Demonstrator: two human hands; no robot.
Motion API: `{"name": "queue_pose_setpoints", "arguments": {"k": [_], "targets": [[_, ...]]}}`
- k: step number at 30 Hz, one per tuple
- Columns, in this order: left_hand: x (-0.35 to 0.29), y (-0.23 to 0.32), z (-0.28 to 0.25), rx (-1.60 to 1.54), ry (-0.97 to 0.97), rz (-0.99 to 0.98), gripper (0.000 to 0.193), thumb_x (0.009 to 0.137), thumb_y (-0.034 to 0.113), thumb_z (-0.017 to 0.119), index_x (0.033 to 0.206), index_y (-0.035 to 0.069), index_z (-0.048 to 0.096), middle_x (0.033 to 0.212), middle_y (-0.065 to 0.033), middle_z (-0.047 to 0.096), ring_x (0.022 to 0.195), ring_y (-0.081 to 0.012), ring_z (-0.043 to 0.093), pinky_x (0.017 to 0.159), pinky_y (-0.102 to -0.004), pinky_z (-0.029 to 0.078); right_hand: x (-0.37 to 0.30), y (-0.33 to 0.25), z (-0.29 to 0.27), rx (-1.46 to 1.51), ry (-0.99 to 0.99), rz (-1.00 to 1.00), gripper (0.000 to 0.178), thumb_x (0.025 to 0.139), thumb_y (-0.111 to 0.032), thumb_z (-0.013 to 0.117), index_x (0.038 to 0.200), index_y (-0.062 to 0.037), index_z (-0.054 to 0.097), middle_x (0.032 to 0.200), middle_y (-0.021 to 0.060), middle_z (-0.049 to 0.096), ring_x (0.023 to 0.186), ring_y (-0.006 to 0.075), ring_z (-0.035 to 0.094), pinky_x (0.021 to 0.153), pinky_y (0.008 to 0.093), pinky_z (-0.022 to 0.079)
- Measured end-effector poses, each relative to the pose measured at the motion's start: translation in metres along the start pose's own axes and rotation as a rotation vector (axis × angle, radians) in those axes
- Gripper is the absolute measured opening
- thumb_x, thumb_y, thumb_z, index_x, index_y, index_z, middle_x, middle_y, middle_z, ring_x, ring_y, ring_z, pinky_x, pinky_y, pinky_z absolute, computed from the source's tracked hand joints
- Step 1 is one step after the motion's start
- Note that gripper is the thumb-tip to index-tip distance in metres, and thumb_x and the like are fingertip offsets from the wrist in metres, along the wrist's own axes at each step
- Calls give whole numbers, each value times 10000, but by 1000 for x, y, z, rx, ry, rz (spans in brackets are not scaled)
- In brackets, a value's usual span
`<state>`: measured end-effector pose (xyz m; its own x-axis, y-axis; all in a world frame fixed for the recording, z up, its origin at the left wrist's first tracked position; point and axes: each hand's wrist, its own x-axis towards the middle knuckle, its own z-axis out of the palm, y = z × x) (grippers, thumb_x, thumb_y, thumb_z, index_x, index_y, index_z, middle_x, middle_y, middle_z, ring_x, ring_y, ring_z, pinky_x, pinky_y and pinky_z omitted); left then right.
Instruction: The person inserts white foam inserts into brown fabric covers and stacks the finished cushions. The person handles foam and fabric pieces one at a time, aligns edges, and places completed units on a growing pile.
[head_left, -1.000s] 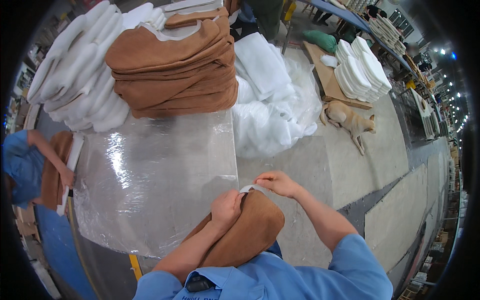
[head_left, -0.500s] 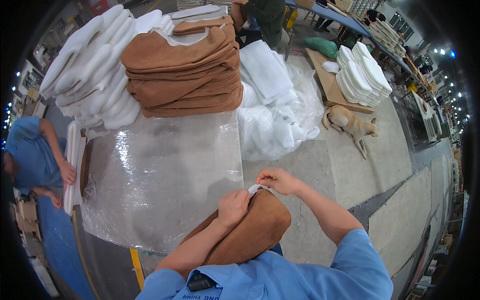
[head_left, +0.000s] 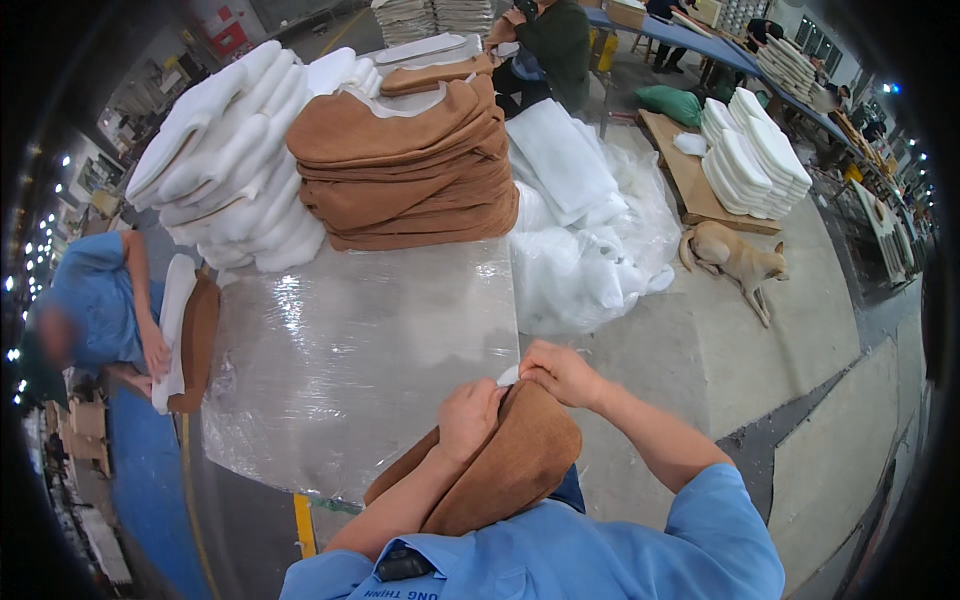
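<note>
A brown fabric cushion cover [head_left: 520, 455] leans against my body at the table's near edge, with white padding [head_left: 510, 376] showing at its upper end. My left hand [head_left: 470, 418] is closed on the cover's upper left edge. Across from it, my right hand [head_left: 560, 374] pinches the upper right edge beside the white padding. Both sets of fingertips sit close together at the opening. What lies inside the cover is mostly hidden.
A plastic-wrapped table [head_left: 360, 340] bears stacked brown covers [head_left: 400, 180] and white foam pads [head_left: 230, 150]. White sheets and plastic [head_left: 580, 240] lie beyond. At left, a co-worker [head_left: 100, 300] handles a white and brown pad [head_left: 185, 340]. A dog [head_left: 735, 262] lies on the floor at right.
My right hand has come down onto the cover's edge, and less white padding shows. At left, the co-worker's pad has tilted, showing more of its brown side. The whole view has shifted slightly.
</note>
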<state>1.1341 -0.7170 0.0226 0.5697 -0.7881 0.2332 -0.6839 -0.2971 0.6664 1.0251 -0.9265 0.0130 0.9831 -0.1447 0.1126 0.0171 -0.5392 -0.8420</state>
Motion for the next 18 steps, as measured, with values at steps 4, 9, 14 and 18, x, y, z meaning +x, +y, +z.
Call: {"name": "queue_pose_setpoints", "arguments": {"k": [4, 9, 14, 18], "targets": [[-9, -25, 17, 0, -92, -104, 159, 1006, 211, 674, 937, 68, 666, 847, -184, 677, 803, -418, 655, 687, -506, 511, -7, 4, 15, -17, 32, 31, 111, 999, -120, 676, 1075, -40, 678, 992, 101, 667, 929, 275, 651, 836, 378, 521], [-14, -15, 36, -148, -165, -98, 210, 1019, 262, 641, 933, 71, 659, 872, -180, 688, 812, -420, 660, 702, -521, 503, -28, 35, 6, 477, -193, 521, 116, 1051, -149, 654, 1061, -40, 694, 973, 13, 672, 911, 136, 622, 819, 330, 527], [-20, 5, 39, -225, -226, -100, 218, 1019, 265, 641, 923, 72, 671, 872, -177, 690, 814, -419, 660, 701, -528, 499, -40, 34, -12, 640, -368, 670, 153, 1069, -186, 652, 1048, -47, 710, 930, -24, 675, 877, 99, 612, 795, 304, 530], [-17, 4, 47, -273, -323, -229, 240, 1021, 280, 644, 961, 54, 698, 904, -205, 711, 853, -399, 690, 732, -497, 521, -53, 33, -6, 453, -240, 615, 155, 1050, -183, 672, 1017, -36, 703, 901, 9, 687, 857, 112, 612, 760, 315, 519]]}}
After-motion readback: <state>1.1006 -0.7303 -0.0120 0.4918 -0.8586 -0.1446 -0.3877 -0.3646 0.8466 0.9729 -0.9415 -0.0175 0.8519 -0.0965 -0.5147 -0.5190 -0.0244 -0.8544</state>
